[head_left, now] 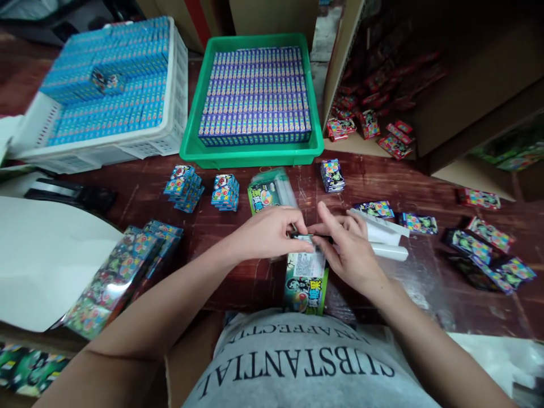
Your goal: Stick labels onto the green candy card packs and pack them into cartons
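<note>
A green printed packet (305,289) with a white label lies in front of my shirt, its far end between my hands. My left hand (278,229) is closed, thumb and fingers pinching that end from the left. My right hand (351,249) grips it from the right, with one finger raised. A thin dark edge shows between the fingertips, slightly blurred. Just beyond my left hand lies a clear plastic sleeve with a green printed end (270,192). White paper or film (380,229) and a white roll-like piece (389,251) sit beside my right hand.
A white crate (164,136) of blue boxes and a green tray (250,160) of purple boxes stand at the back. Small stacks of blue boxes (225,191) and a purple stack (332,174) are nearer. Loose small boxes (419,222) lie right; a carton (344,56) holds red ones.
</note>
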{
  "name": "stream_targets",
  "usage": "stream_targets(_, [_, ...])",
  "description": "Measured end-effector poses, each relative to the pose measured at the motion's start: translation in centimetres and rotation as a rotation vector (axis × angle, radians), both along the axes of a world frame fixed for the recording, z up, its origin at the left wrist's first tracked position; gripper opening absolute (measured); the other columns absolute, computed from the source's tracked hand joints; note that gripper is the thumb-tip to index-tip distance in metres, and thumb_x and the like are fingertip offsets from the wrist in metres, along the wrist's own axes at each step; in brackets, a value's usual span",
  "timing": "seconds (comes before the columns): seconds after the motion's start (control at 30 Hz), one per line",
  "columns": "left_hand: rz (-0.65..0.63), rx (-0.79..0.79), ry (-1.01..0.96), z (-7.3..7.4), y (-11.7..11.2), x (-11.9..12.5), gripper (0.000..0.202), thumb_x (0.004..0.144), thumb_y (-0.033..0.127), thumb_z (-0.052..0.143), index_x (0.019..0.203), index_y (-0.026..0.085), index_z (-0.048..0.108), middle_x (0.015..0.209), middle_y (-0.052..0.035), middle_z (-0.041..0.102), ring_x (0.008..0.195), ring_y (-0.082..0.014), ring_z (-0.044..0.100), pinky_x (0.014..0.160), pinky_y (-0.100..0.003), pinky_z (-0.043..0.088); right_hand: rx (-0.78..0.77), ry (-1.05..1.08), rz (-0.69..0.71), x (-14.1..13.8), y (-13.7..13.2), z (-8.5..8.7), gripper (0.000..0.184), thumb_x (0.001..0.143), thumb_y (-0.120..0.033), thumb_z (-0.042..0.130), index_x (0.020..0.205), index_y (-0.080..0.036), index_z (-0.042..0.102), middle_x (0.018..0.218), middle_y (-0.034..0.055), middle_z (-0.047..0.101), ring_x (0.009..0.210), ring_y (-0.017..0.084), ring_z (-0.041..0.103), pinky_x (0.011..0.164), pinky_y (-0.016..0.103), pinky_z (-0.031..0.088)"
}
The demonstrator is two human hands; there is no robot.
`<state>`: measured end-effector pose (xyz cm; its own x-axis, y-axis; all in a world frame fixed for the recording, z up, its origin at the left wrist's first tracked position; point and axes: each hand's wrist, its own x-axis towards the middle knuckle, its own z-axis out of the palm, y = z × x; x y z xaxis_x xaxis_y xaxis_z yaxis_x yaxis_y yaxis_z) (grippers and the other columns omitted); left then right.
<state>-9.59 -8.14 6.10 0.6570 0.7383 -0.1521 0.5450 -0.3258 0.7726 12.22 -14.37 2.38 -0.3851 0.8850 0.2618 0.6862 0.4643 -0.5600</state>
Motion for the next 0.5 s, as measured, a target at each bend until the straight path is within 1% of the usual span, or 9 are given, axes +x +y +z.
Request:
stream_targets(0.03, [-0.035, 0.005, 0.033, 0.4, 0.4, 0.0, 0.031, 0.079, 0.045, 0.078, 0.094, 0.019, 0.071, 0.084, -0.0018, 0.071, 0.072, -0.0147, 0.062, 0.065, -0.027, 0.044, 0.003, 0.002, -0.001, 0.1, -0.1, 0.0, 0.083, 0.101, -0.024, 0.057, 0.163, -0.039, 0.004, 0.116, -0.0025, 0.077, 0.112, 0.025, 0.06, 0.116, 0.059, 0.025])
stream_targets(0.1, [-0.147, -0.039, 0.045, 1.3, 1.2, -0.5, 0.039, 0.081, 0.037, 0.075, 0.116, 0.02, 0.068, 0.099, -0.0037, 0.074, 0.073, -0.0143, 0.063, 0.065, -0.025, 0.045, -0.002, 0.054, -0.03, 0.7, -0.4, 0.1, 0.084, 0.1, -0.027, 0.059, 0.163, -0.037, 0.005, 0.123, 0.0008, 0.074, 0.119, 0.027, 0.059, 0.117, 0.061, 0.026])
stream_targets(0.17, [-0.318, -0.177, 0.023, 2.2, 1.9, -1.8, 0.061, 0.08, 0.026, 0.071, 0.139, 0.024, 0.057, 0.116, -0.0049, 0.073, 0.076, -0.0142, 0.067, 0.067, -0.024, 0.049, -0.03, 0.18, -0.107, 1.8, -1.0, 0.2, 0.084, 0.098, -0.028, 0.061, 0.164, -0.033, 0.009, 0.13, 0.006, 0.07, 0.125, 0.028, 0.058, 0.115, 0.06, 0.033])
stream_targets(0.23, [-0.424, -0.363, 0.01, 2.8, 2.2, -3.9, 0.072, 0.077, 0.02, 0.07, 0.147, 0.026, 0.052, 0.117, -0.004, 0.074, 0.078, -0.0157, 0.07, 0.068, -0.023, 0.052, -0.059, 0.331, -0.196, 3.1, -1.9, 0.2, 0.081, 0.096, -0.028, 0.063, 0.162, -0.032, 0.017, 0.132, 0.0093, 0.066, 0.124, 0.028, 0.06, 0.111, 0.056, 0.042])
stream_targets(0.27, [-0.421, -0.453, 0.014, 2.9, 2.1, -5.2, 0.069, 0.076, 0.02, 0.07, 0.144, 0.026, 0.056, 0.111, -0.0035, 0.076, 0.078, -0.0171, 0.071, 0.068, -0.023, 0.053, -0.081, 0.394, -0.232, 3.6, -2.5, 0.2, 0.078, 0.096, -0.028, 0.064, 0.161, -0.033, 0.021, 0.133, 0.0098, 0.064, 0.122, 0.028, 0.061, 0.109, 0.055, 0.045])
stream_targets(0.3, [-0.365, -0.522, 0.015, 2.9, 1.8, -6.5, 0.063, 0.076, 0.021, 0.072, 0.138, 0.026, 0.062, 0.103, -0.0033, 0.078, 0.078, -0.0187, 0.072, 0.067, -0.024, 0.055, -0.108, 0.446, -0.261, 4.0, -3.2, 0.1, 0.075, 0.095, -0.029, 0.065, 0.159, -0.034, 0.026, 0.133, 0.0098, 0.062, 0.121, 0.027, 0.061, 0.107, 0.054, 0.047])
stream_targets(0.37, [-0.162, -0.596, -0.009, 2.6, 0.6, -8.8, 0.05, 0.078, 0.024, 0.074, 0.127, 0.027, 0.069, 0.1, -0.005, 0.078, 0.08, -0.0216, 0.074, 0.067, -0.027, 0.058, -0.189, 0.536, -0.308, 4.2, -4.4, 0.0, 0.069, 0.095, -0.03, 0.065, 0.155, -0.038, 0.032, 0.136, 0.0091, 0.059, 0.119, 0.026, 0.061, 0.105, 0.053, 0.049])
stream_targets(0.43, [0.082, -0.603, -0.097, 1.9, -1.1, -10.4, 0.046, 0.077, 0.026, 0.077, 0.123, 0.028, 0.07, 0.103, -0.0073, 0.077, 0.082, -0.0237, 0.074, 0.069, -0.033, 0.061, -0.288, 0.653, -0.343, 3.5, -5.4, -0.1, 0.065, 0.095, -0.031, 0.064, 0.153, -0.04, 0.036, 0.135, 0.008, 0.058, 0.118, 0.025, 0.06, 0.105, 0.051, 0.05])
stream_targets(0.5, [0.306, -0.572, -0.224, 1.0, -3.2, -11.1, 0.047, 0.074, 0.027, 0.082, 0.12, 0.028, 0.07, 0.102, -0.0081, 0.077, 0.082, -0.0243, 0.074, 0.069, -0.036, 0.062, -0.363, 0.787, -0.38, 2.3, -5.6, 0.0, 0.061, 0.095, -0.033, 0.064, 0.15, -0.04, 0.039, 0.126, 0.0064, 0.06, 0.114, 0.023, 0.061, 0.103, 0.048, 0.051])
